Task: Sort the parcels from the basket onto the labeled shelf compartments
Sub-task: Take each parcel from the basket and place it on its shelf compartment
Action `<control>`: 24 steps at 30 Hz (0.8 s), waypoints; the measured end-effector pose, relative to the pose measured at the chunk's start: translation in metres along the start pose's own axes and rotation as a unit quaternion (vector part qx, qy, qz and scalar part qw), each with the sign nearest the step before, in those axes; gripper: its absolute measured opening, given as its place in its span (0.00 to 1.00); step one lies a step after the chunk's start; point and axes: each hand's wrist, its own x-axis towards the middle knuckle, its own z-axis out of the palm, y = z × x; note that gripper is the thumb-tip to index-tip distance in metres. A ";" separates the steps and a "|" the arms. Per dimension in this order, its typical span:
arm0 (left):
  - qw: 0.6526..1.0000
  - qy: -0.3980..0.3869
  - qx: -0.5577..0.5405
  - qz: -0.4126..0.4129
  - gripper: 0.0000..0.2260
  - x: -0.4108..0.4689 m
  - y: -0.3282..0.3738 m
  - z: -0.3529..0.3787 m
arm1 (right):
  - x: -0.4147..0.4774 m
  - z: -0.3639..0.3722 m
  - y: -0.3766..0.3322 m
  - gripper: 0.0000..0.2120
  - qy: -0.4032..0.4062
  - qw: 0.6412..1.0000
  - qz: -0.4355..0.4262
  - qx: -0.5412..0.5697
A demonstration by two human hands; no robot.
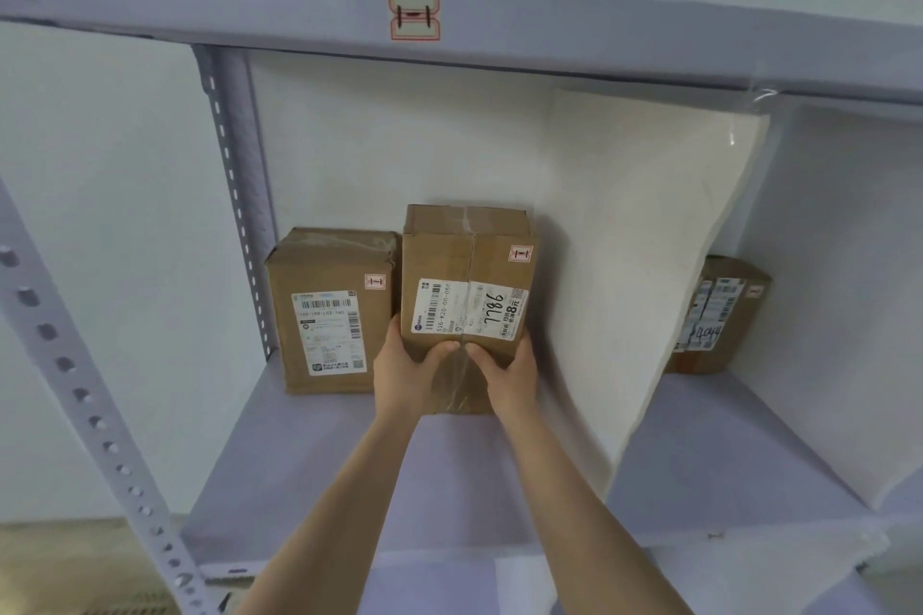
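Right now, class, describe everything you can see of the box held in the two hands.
The box is brown cardboard, upright, sealed with clear tape. Its front bears a white shipping label, turned sideways, with barcodes and handwritten 7786, plus a small red sticker upper right. The left hand and right hand grip its lower part, thumbs on front. It is in a shelf compartment between a second box and a white divider.

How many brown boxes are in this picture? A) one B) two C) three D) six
C: there is a left box by the post, a middle box gripped by the left hand and right hand, and a right box past the white divider.
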 end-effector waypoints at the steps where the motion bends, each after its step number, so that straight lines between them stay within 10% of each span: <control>1: 1.000 0.002 -0.003 -0.005 0.27 0.002 0.000 0.002 | 0.003 0.001 0.001 0.30 0.001 1.000 0.001 0.001; 24: 0.996 0.074 0.014 -0.057 0.26 0.052 -0.010 0.041 | 0.052 0.029 0.007 0.25 0.040 0.998 0.018 -0.040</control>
